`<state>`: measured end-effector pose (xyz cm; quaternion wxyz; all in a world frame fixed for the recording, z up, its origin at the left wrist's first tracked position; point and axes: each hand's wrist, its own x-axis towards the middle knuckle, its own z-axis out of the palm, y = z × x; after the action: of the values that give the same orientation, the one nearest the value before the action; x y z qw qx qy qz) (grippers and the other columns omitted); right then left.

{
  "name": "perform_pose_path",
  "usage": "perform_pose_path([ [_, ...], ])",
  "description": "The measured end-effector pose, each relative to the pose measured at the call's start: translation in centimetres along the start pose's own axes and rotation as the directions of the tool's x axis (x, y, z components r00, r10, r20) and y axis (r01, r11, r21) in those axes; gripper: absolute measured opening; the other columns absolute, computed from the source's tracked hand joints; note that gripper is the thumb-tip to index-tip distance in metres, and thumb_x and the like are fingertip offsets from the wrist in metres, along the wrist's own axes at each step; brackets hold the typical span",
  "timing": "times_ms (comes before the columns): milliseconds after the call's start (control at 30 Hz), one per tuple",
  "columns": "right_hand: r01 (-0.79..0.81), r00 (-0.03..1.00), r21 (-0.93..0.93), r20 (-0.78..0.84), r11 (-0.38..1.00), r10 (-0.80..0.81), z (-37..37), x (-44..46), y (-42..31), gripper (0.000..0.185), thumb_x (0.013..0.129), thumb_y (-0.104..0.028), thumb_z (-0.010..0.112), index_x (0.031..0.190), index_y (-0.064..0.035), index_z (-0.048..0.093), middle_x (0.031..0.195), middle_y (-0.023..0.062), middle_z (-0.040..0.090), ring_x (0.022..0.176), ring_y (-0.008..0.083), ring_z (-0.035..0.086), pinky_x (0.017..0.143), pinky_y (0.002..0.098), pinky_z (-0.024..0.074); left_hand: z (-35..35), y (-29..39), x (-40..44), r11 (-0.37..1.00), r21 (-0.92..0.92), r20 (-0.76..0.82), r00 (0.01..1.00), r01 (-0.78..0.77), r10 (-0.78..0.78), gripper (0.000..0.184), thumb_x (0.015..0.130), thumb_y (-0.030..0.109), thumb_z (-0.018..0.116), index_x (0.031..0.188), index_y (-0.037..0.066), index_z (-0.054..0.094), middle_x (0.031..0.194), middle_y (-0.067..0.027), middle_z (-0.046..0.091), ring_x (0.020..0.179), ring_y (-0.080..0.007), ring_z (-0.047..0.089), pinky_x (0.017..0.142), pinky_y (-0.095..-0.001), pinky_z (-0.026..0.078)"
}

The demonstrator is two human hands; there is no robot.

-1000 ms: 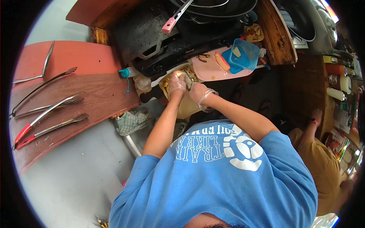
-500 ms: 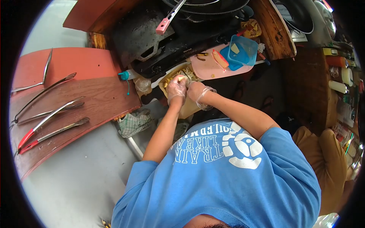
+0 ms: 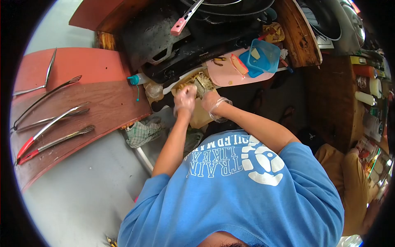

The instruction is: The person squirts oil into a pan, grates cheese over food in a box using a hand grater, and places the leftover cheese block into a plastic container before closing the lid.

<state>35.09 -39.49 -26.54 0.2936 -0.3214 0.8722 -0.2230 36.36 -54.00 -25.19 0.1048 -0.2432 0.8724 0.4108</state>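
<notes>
A metal grater (image 3: 201, 83) stands tilted over a tan board or tray (image 3: 202, 117), with pale shreds (image 3: 206, 78) that look like grated cheese around it. My right hand (image 3: 212, 101), in a clear plastic glove, is closed at the grater's near end. My left hand (image 3: 185, 98), gloved too, is curled just left of the grater over the tray's left side, slightly blurred. Whatever its fingers hold is hidden. Yellowish pieces (image 3: 181, 87) lie beside that hand.
A pink cutting board (image 3: 230, 80) carries a red-and-white wrapper (image 3: 238, 65) and a blue container (image 3: 263, 57). Behind are a black stove (image 3: 197, 55) and a pan (image 3: 230, 14). Several tongs (image 3: 53, 125) lie on the left wooden shelf; a teal-capped bottle (image 3: 135, 80) stands nearby.
My left hand has moved from the grater down and left, uncovering more of it. The pale piece seen in its fingers is out of sight. My right hand stays almost in place.
</notes>
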Motion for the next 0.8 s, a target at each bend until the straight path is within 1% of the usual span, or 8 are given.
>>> perform_pose_path([
  [100,0.0,0.999,0.131,-0.046,0.991,0.006,-1.5,-0.9,-1.4,0.03,0.087,-0.018,0.05,0.086,0.0037,0.07,0.089,0.0297,0.068,0.087,0.044,0.068,0.079,0.0488,0.0541,1.0,-2.2,-2.8,0.964,-0.249,0.058,0.993,-0.09,0.107,0.022,0.093,0.017,0.064,0.108,0.003,0.072,0.09,-0.0029,0.071,0.082,-0.009,0.062,0.074,-0.0276,0.051],
  [300,-0.019,0.998,0.087,-0.05,0.996,0.023,-1.5,-0.2,-1.4,0.032,0.088,-0.019,0.049,0.088,0.0045,0.071,0.09,0.0296,0.068,0.087,0.0446,0.068,0.08,0.049,0.054,1.4,-0.6,-0.7,0.994,-0.058,-0.093,0.992,-0.091,0.086,0.024,0.09,0.02,0.071,0.112,0.014,0.075,0.077,0.0006,0.068,0.069,-0.0093,0.058,0.066,-0.0268,0.049],
  [367,0.048,0.999,-0.017,0.012,0.999,-0.048,-1.3,-0.2,-1.2,0.031,0.087,-0.018,0.05,0.088,0.0048,0.071,0.091,0.0299,0.068,0.087,0.0449,0.068,0.08,0.0492,0.0541,0.9,1.5,-0.8,0.999,0.035,-0.064,0.998,0.015,-0.013,0.025,0.088,0.027,0.07,0.11,0.017,0.075,0.085,-0.0161,0.071,0.074,-0.0259,0.067,0.073,-0.0364,0.052],
  [433,-0.035,0.999,0.069,0.02,0.997,0.033,-1.3,-0.5,-1.2,0.03,0.087,-0.018,0.052,0.088,0.0054,0.071,0.092,0.0307,0.068,0.089,0.045,0.068,0.081,0.0487,0.0543,1.5,0.2,0.5,0.993,0.088,-0.092,0.992,-0.073,0.081,0.025,0.088,0.028,0.069,0.111,0.018,0.075,0.086,-0.017,0.071,0.075,-0.0294,0.067,0.074,-0.0373,0.052],
  [533,-0.044,0.999,0.072,0.033,0.996,0.042,-2.7,-1.4,-1.8,0.029,0.086,-0.018,0.054,0.088,0.0058,0.071,0.094,0.0321,0.068,0.092,0.0446,0.068,0.082,0.048,0.0545,2.3,-0.7,2.0,0.98,0.186,-0.147,0.984,-0.076,0.104,0.025,0.088,0.032,0.07,0.109,0.021,0.076,0.086,-0.0118,0.072,0.076,-0.0219,0.068,0.073,-0.0348,0.052],
  [633,-0.143,0.986,0.07,-0.078,0.987,0.149,-1.4,-1.0,-1.5,0.02,0.077,-0.013,0.067,0.087,0.0013,0.076,0.087,0.0229,0.072,0.08,0.036,0.072,0.073,0.0421,0.0568,2.3,-0.5,2.8,0.994,0.106,-0.08,0.996,-0.017,0.026,0.027,0.089,0.034,0.069,0.112,0.02,0.075,0.093,-0.0123,0.072,0.083,-0.0228,0.068,0.075,-0.0355,0.052],
  [733,-0.205,0.976,0.136,-0.045,0.969,0.213,0.0,-0.7,-0.8,0.019,0.079,-0.013,0.064,0.086,0.0007,0.075,0.087,0.0233,0.072,0.081,0.036,0.072,0.073,0.0423,0.0568,1.9,-0.5,2.4,0.997,0.073,-0.046,0.998,-0.036,0.039,0.031,0.092,0.034,0.068,0.115,0.014,0.073,0.098,-0.0094,0.073,0.085,-0.0192,0.068,0.077,-0.0334,0.052],
  [800,-0.147,0.989,0.098,-0.019,0.984,0.149,0.6,-0.3,-0.2,0.021,0.082,-0.014,0.061,0.087,0.0004,0.075,0.088,0.0241,0.071,0.082,0.037,0.071,0.075,0.0434,0.0566,1.5,-1.4,0.9,0.994,-0.112,0.028,1.0,-0.009,0.012,0.03,0.094,0.027,0.067,0.115,0.006,0.071,0.099,-0.0053,0.073,0.086,-0.0139,0.067,0.078,-0.0296,0.052],
])
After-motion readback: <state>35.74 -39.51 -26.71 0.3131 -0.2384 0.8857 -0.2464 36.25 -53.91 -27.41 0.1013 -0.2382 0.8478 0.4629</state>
